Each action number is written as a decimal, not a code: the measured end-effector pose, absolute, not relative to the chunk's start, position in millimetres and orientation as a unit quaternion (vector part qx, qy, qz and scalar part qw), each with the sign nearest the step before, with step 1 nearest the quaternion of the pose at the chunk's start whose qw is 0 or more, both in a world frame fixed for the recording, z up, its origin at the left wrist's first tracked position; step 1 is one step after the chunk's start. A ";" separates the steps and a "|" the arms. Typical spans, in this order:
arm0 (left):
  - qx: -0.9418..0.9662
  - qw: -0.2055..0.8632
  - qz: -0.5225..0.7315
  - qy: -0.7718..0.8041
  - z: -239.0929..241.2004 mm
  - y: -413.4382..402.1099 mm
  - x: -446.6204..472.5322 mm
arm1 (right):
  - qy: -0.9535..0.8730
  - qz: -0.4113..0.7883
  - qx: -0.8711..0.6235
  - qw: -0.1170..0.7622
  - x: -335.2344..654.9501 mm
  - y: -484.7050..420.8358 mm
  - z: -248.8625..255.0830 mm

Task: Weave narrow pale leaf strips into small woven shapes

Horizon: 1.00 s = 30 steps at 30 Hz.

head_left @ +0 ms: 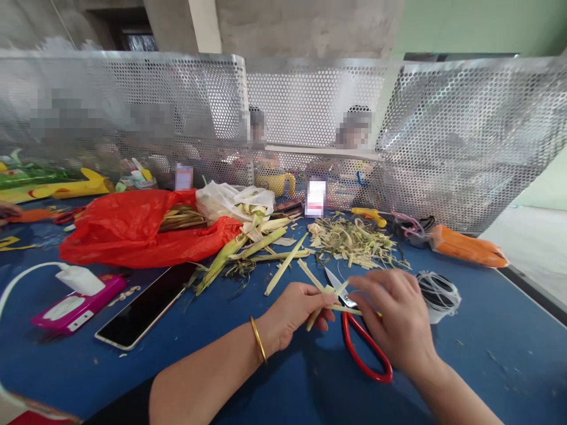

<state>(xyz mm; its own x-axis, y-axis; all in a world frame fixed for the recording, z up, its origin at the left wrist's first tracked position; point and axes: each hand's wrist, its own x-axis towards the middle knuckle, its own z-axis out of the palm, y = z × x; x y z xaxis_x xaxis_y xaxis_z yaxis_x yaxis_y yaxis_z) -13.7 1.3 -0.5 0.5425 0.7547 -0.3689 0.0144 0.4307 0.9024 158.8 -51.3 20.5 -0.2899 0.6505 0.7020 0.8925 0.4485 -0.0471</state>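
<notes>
My left hand (301, 313) pinches a small piece of folded, crossed pale green leaf strips (328, 290) between thumb and fingers. Strip ends stick out from it in several directions. To its right, my right hand (394, 313) has its fingers bent round a strip end that runs out of the crossing. Partly under this hand, red-handled scissors (365, 354) lie on the blue table (283, 389), blades pointing away from me. Just beyond my hands rest a loose pale strip (286, 265) and a heap of curly dry shreds (354, 239).
Left of centre, a red plastic bag (128, 230) holds long dry leaves. A phone (146, 310) and a magenta power strip (75, 307) lie nearer. Coiled white cord (438, 292) and an orange packet (469, 245) are on the right. A perforated metal screen (310, 100) stands behind, with people beyond.
</notes>
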 end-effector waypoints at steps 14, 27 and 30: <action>0.419 0.797 0.276 0.337 -0.6 3.1 -14.7 | -0.867 -0.164 -0.392 0.261 132.6 -59.7 -3.2; 0.411 0.765 0.318 0.381 3.4 1.2 -11.7 | -0.866 -0.241 -0.301 0.318 116.4 -64.5 5.3; 0.414 0.749 0.336 0.393 8.2 5.7 -16.5 | -0.852 -0.214 -0.334 0.341 130.8 -60.1 8.5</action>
<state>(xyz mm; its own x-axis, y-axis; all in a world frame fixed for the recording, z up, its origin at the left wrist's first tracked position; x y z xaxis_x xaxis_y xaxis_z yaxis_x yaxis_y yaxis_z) -16.5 5.7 8.2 0.4656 0.8290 -0.3097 -0.1789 0.4309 0.8845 130.8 -60.1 8.5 -0.5444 0.4221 0.7248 0.7149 0.6855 0.1377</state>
